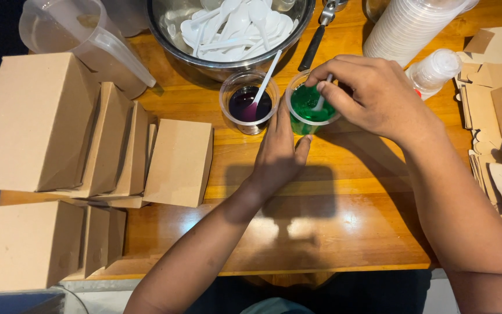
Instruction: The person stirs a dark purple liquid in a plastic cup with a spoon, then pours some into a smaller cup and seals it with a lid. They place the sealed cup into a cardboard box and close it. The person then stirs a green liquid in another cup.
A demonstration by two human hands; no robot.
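Left forearm enters from 6 o'clock, angling up toward 1 o'clock, bare to the elbow. Left hand (278, 152) lies palm down, fingers extended toward 12 o'clock, thumb spread toward 2 o'clock. Right forearm enters from 5 o'clock, running toward 11 o'clock. Right hand (367, 93) arches, wrist bent, thumb and forefinger pinched together, remaining fingers curled.

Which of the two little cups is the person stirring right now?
The green-filled cup, right of the purple one; the right hand holds its spoon.
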